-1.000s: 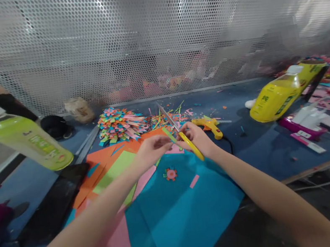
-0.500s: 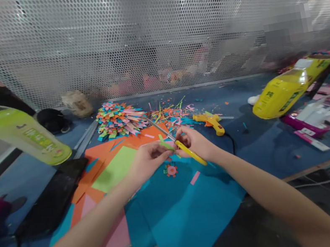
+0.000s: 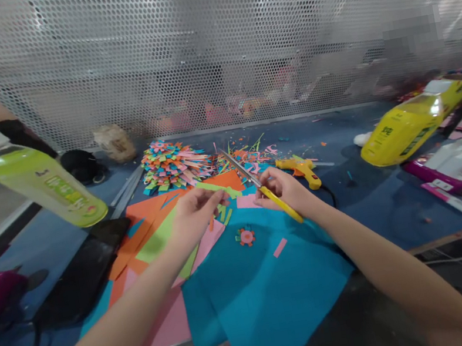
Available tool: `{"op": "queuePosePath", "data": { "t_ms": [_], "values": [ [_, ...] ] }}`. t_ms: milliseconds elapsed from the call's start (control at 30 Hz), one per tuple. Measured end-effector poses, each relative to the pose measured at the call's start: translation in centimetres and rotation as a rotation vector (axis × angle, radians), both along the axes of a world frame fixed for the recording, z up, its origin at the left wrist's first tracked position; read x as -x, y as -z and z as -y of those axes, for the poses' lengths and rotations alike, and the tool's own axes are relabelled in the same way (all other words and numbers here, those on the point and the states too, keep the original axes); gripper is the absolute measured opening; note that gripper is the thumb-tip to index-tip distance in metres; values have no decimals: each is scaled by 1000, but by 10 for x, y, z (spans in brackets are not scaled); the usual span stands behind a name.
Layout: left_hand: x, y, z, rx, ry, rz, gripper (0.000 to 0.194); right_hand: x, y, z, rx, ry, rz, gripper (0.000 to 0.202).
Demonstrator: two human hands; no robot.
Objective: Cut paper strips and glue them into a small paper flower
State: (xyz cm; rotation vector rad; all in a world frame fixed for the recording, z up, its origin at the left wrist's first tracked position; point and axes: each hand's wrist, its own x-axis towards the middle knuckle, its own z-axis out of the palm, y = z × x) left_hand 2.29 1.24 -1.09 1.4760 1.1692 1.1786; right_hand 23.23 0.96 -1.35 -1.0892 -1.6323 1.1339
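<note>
My right hand [image 3: 282, 188] grips yellow-handled scissors [image 3: 278, 202], whose blades point up and to the left over the paper scraps. To their left, my left hand [image 3: 197, 211] is pinched, and whatever lies between its fingertips is too small to make out. Small green strips [image 3: 223, 214] lie just beside those fingertips. Below, between the hands, a small pink and orange paper flower [image 3: 247, 237] rests on blue paper [image 3: 271, 297]. A short pink strip [image 3: 280, 247] lies to its right.
A cone of layered paper strips [image 3: 171, 165] stands behind the hands, with a yellow glue gun [image 3: 302, 169] to the right. Bottles stand at left [image 3: 45, 182] and right [image 3: 402, 128]. A perforated metal panel [image 3: 199, 41] rises behind the table.
My hands have moved apart. The green piece that was at my left fingertips is no longer held up between the hands, and the scissors have shifted right with my right hand.
</note>
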Motion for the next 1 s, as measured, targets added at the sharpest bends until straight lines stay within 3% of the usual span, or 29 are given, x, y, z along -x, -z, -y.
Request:
{"op": "queuePosePath", "data": {
  "t_ms": [367,700,1000],
  "values": [
    [8,-8,-5,-63,-168,52,21,-8,-2,2,-72,-62,294,30],
    [10,-3,-10,41,-62,209,28,-5,-7,3,-104,-51,365,32],
    [9,-6,-9,19,-96,228,27,-9,-1,2,-57,-13,398,33]
  ]
}}
